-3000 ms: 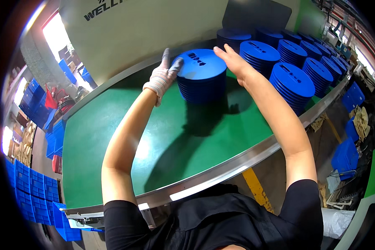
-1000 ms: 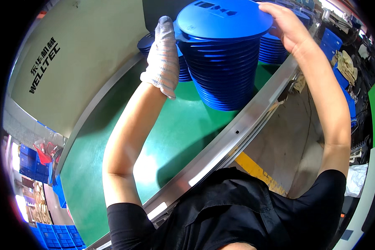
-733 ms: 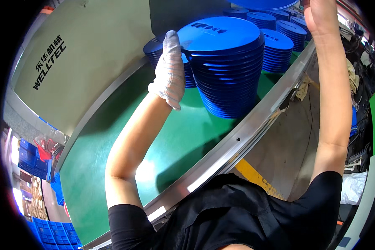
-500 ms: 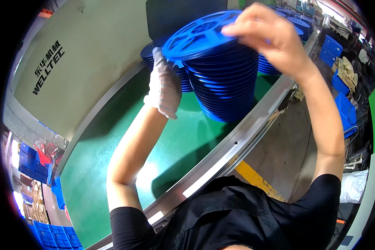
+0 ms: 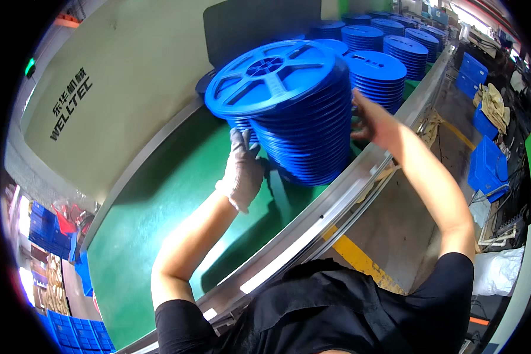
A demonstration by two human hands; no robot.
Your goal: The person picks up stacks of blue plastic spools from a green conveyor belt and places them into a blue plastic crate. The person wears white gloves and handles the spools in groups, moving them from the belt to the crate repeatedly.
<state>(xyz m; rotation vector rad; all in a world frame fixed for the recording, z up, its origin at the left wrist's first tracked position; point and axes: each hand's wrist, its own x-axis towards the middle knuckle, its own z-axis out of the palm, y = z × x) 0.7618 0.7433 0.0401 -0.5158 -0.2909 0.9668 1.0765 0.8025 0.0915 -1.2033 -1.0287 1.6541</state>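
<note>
A tall stack of blue plastic reels (image 5: 304,141) stands in front of me on a green conveyor belt (image 5: 153,236). Its top reel (image 5: 271,82) has a spoked face and overhangs to the left. My left hand (image 5: 242,174), in a pale glove, is at the stack's lower left side with its fingers stretched upward; whether they touch the reels I cannot tell. Bare, my right hand (image 5: 373,121) is at the stack's right side, fingers apart and bent toward the reel edges, the tips partly hidden behind them.
Several more blue reel stacks (image 5: 376,71) fill the belt's far end. A metal rail (image 5: 312,221) edges the belt on my side; a beige machine panel (image 5: 141,76) and dark plate (image 5: 259,26) rise behind. Blue crates (image 5: 487,162) stand on the floor at right.
Both hands have moved down from the top reel's rim to the stack's sides. The top reel now sits lower in view, and the stacks behind it show more.
</note>
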